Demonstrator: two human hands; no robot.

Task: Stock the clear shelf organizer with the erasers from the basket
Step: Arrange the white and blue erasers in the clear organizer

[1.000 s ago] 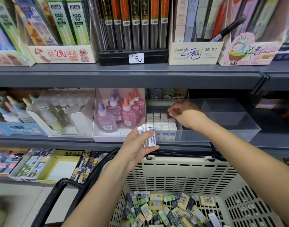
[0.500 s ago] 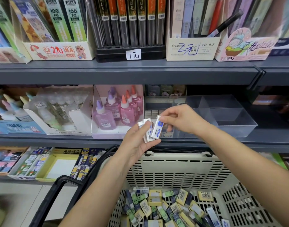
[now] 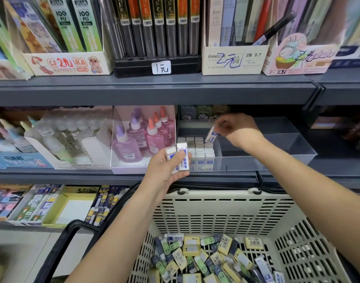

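Observation:
A clear shelf organizer sits on the middle shelf; its left compartment holds rows of upright white erasers. My right hand pinches one white-and-blue eraser tilted just above the right end of those rows. In front of the organizer my left hand grips two white-and-blue erasers. Below, a cream slotted basket holds several loose erasers in yellow, green and blue sleeves.
A box of pink glue bottles stands directly left of the organizer, clear glue bottles further left. The upper shelf edge overhangs the organizer. The basket's black handle hangs at lower left. Eraser boxes fill the bottom shelf.
My right hand took one eraser from the stack in my left hand and carried it up and right to above the rows in the organizer. My left hand stayed put.

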